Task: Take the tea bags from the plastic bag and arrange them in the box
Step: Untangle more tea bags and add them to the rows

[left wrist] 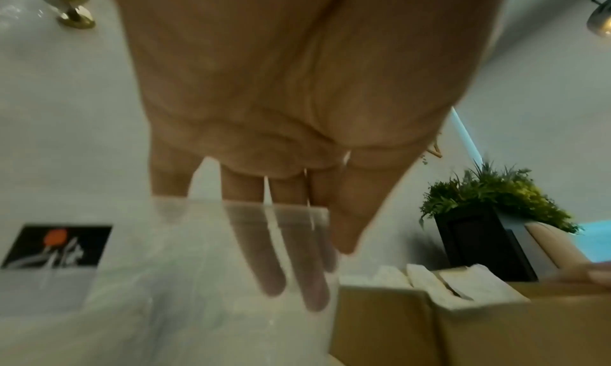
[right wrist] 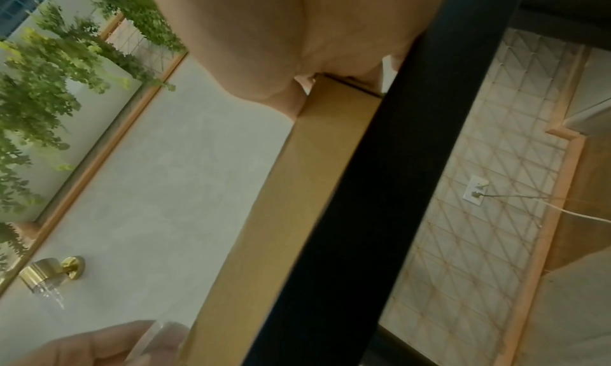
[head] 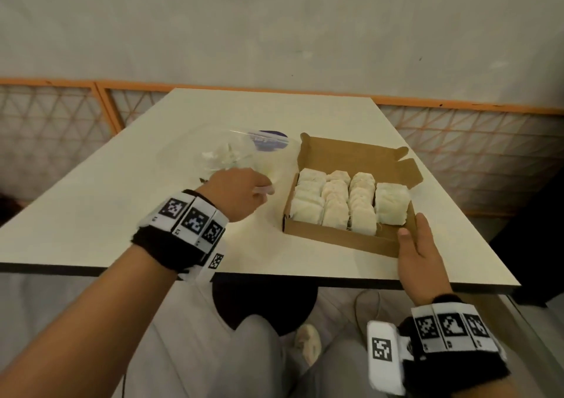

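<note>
Left hand (head: 241,191) is reached into the plastic bag (head: 232,153) at frame centre-left, fingers straight, nothing gripped yet; one tea bag should be pinched and placed in the short right row of the box (head: 341,238), steadied by the right hand (head: 418,251).

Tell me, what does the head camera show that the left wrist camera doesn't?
Only the head view shows the whole table, all four rows of tea bags in the box and the right hand holding its corner. Only the left wrist view shows the left hand's fingers inside the bag's clear opening, and a plant. Both show the left hand, bag, box and tea bags.
</note>
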